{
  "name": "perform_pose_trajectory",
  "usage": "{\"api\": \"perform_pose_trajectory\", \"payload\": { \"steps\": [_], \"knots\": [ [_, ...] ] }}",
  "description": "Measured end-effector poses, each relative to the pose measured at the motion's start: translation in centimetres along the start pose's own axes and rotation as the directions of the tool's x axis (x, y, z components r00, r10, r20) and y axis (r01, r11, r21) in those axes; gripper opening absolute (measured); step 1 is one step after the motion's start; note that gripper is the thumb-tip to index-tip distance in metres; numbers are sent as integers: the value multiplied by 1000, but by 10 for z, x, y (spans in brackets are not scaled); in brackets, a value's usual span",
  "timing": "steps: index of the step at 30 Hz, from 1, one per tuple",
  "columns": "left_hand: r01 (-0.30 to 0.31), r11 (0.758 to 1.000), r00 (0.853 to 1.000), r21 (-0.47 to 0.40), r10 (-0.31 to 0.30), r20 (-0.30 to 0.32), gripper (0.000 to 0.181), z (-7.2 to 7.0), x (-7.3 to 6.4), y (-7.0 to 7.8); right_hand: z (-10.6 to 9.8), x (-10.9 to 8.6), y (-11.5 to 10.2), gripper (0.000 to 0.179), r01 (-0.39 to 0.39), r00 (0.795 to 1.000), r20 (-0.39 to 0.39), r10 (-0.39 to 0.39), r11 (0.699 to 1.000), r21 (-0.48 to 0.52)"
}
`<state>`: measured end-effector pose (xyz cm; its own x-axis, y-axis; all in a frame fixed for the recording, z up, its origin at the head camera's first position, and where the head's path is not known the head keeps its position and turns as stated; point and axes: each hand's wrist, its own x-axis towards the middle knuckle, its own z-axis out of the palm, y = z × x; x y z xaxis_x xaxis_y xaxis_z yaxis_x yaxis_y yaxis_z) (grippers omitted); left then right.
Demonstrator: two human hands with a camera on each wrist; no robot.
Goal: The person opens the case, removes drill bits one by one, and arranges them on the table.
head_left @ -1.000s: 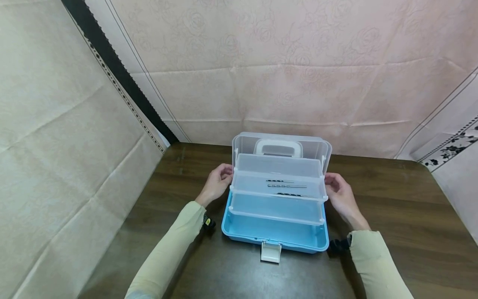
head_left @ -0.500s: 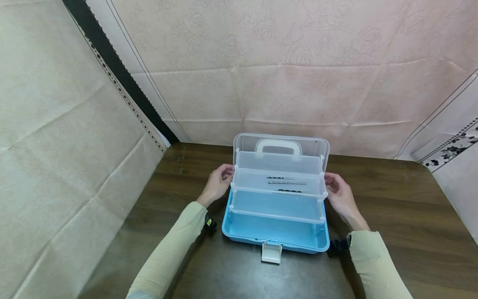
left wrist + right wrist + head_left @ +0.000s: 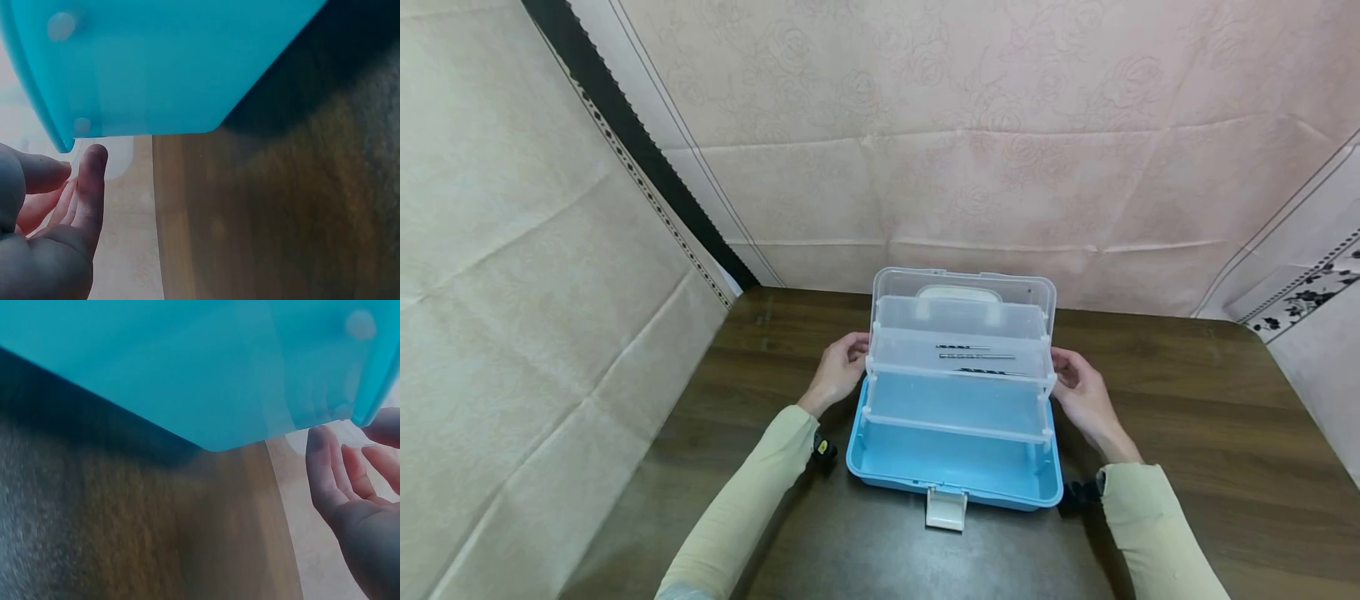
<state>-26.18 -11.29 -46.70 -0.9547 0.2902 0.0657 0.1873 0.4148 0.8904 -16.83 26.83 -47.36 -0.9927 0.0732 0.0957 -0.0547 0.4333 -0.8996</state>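
Note:
A toolbox stands with its clear lid (image 3: 887,285) raised above a light-blue base (image 3: 955,462). Two translucent trays rise in steps between them; three drill bits (image 3: 977,357) lie in the upper tray (image 3: 906,358), while the lower tray (image 3: 917,404) holds nothing visible. At the box's left rear side, my left hand (image 3: 837,372) pinches the lid's edge between thumb and fingers. My right hand (image 3: 1084,400) does the same at the right rear side. Both wrist views show fingertips (image 3: 94,156) close under the base's rear corner, the clear plastic beyond them. Some fingers are hidden behind the lid.
A white latch (image 3: 946,510) hangs off the box's front edge onto the brown wooden table (image 3: 1180,400). The white handle (image 3: 958,294) shows through the lid. Patterned pale cloth (image 3: 985,183) hangs behind the table, and another pale cloth (image 3: 535,333) lies along the left.
The lid has tipped further back, and its handle has turned away behind it. Both trays have lifted and shifted backward, carrying the drill bits. My hands have barely moved.

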Motion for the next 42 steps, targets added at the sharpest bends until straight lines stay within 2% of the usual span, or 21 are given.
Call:
{"api": "perform_pose_trajectory", "payload": {
  "steps": [10,19,35,42],
  "knots": [
    [6,999,1000,43,-6,-1,35,3,0,0,-2,-3,-1,52,-20,999,26,20,1000,-14],
    [43,995,999,89,-43,3,35,6,0,0,-2,-3,1,52,-45,998,48,47,999,-27],
    [135,989,990,64,-137,20,36,10,0,0,-1,-4,6,51,-105,992,71,108,993,-47],
    [146,987,989,63,-148,29,35,11,-2,-2,-2,-4,8,55,-122,987,95,126,991,-45]
  ]
}}
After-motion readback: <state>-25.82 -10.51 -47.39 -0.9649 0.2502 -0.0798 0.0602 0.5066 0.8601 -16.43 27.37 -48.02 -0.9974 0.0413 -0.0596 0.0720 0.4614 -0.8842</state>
